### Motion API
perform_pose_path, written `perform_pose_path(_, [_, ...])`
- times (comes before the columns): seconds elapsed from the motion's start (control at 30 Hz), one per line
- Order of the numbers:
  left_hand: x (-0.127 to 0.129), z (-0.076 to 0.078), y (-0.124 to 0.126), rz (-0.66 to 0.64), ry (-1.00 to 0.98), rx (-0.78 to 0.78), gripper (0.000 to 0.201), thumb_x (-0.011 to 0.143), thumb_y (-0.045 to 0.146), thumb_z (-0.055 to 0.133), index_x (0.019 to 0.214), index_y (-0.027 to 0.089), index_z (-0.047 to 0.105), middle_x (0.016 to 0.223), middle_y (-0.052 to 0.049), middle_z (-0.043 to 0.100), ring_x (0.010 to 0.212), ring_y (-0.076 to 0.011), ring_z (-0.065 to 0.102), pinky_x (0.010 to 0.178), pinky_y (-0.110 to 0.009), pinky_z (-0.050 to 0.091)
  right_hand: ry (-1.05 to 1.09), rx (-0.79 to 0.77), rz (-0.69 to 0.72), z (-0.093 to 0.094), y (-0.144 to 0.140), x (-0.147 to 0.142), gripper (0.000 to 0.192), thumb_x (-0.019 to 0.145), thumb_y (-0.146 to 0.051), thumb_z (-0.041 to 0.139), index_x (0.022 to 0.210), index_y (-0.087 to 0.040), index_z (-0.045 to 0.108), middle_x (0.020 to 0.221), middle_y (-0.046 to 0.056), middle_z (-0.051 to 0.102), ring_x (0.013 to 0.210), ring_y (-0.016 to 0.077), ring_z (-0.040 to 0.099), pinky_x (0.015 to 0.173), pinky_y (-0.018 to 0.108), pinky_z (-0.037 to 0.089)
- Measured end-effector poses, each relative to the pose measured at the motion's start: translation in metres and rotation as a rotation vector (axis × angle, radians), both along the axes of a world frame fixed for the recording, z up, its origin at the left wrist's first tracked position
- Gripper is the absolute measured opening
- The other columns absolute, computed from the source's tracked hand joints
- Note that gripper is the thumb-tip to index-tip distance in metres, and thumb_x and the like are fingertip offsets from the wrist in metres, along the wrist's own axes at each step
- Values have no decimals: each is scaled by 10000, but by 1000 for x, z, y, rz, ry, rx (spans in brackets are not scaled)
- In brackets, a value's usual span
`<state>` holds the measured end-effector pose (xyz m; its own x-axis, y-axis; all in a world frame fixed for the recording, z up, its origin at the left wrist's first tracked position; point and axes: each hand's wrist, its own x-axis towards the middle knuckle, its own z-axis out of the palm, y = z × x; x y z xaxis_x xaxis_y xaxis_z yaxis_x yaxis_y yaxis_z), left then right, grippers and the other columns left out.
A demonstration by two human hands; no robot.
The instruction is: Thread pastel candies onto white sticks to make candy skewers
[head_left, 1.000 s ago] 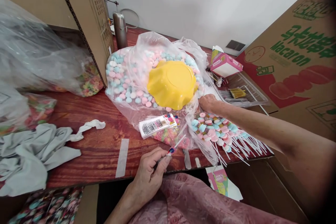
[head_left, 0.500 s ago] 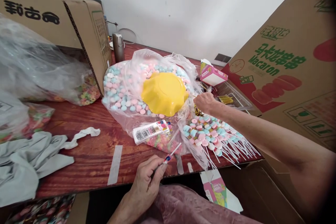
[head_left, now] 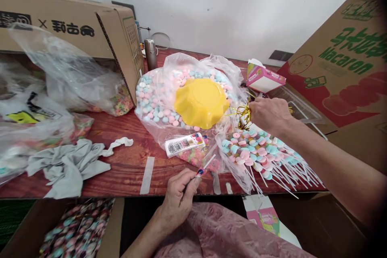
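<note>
My left hand (head_left: 179, 198) is at the table's front edge, pinching a thin white stick with a small wrapped sweet (head_left: 203, 168) at its tip. My right hand (head_left: 269, 113) hovers further back, fingers closed on a bunch of gold twist ties (head_left: 243, 115). Below it lies a heap of pastel lollipops on white sticks (head_left: 256, 154) in clear plastic. An upturned yellow bowl (head_left: 200, 101) rests on a clear bag of pink, blue and white sweets (head_left: 157, 98). A small printed packet (head_left: 184, 144) lies in front of the bag.
A cardboard box (head_left: 69, 28) and clear bags of coloured ring sweets (head_left: 69, 88) fill the left. A grey cloth (head_left: 66, 167) lies on the red wooden table (head_left: 121, 169). A pink carton (head_left: 263, 78) and a large Macaron box (head_left: 347, 60) stand right. An open box of wrapped sweets (head_left: 75, 229) sits below.
My right hand has lifted from the edge of the lollipop heap and moved right, now holding gold twist ties. My left hand has kept its grip on the stick.
</note>
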<state>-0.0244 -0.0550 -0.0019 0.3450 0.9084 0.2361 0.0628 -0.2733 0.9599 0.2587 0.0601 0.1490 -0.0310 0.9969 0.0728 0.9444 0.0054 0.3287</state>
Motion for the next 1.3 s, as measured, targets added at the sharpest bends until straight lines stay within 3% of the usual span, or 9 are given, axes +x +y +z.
perform_pose_path(0.1, [-6,1,0,28,-31,-177,321,954,335,501,713,155,612,628,-13,564,579,-106,519,571,-225,399,-22,-81,24,-16,-29,-25,278,914,-146,433,889,-147,709,944,168,712,775,244,644,627,336,376])
perform_pose_path(0.23, [-12,5,1,23,-121,-462,331,926,435,531,768,157,618,584,-4,584,487,-88,468,492,-214,364,20,-234,152,-62,-48,-53,298,907,-116,427,948,-173,717,944,131,708,798,227,662,595,307,376])
perform_pose_path(0.37, [-16,8,-1,37,-110,-515,391,883,512,586,739,150,621,575,-11,587,492,-84,482,483,-202,361,77,-301,248,-94,-47,-59,316,890,-87,462,1064,-172,712,929,119,685,786,213,667,598,290,395])
perform_pose_path(0.47, [-19,8,-3,54,-91,-517,413,867,530,608,718,145,623,588,-15,590,517,-84,508,502,-195,374,130,-287,299,-97,-50,-44,439,908,-79,435,1284,-215,617,1043,102,663,808,189,661,625,276,419])
perform_pose_path(0.57, [-22,5,-5,85,-88,-553,420,852,548,620,731,146,628,580,-11,594,489,-78,491,477,-193,360,272,-96,352,-97,-61,-20,515,913,-56,394,1387,-208,525,1181,115,627,890,189,652,682,282,452])
perform_pose_path(0.73, [-17,5,-1,150,-108,-578,428,816,560,650,723,142,636,551,-4,593,457,-73,481,465,-192,357,521,263,476,-108,-76,-16,296,951,-128,416,1033,-176,697,1012,93,682,838,179,634,661,274,443])
perform_pose_path(0.83, [-11,6,5,181,-138,-577,425,799,557,667,713,142,633,539,-1,592,447,-73,483,456,-187,354,437,104,419,-111,-76,-53,308,956,-150,422,878,-189,717,891,74,683,741,164,616,607,278,391])
perform_pose_path(1.0, [-11,7,9,216,-197,-550,421,798,550,677,715,140,639,583,-7,615,459,-71,516,451,-180,358,244,-151,344,-103,-70,-105,259,909,-121,487,920,-170,741,966,137,674,914,247,623,656,318,369])
perform_pose_path(1.3, [-27,2,7,215,-286,-583,395,788,513,699,697,133,640,592,-8,623,457,-62,520,445,-171,353,244,-96,323,-100,-87,-76,257,965,-215,472,892,-210,719,899,80,654,878,243,598,723,338,360])
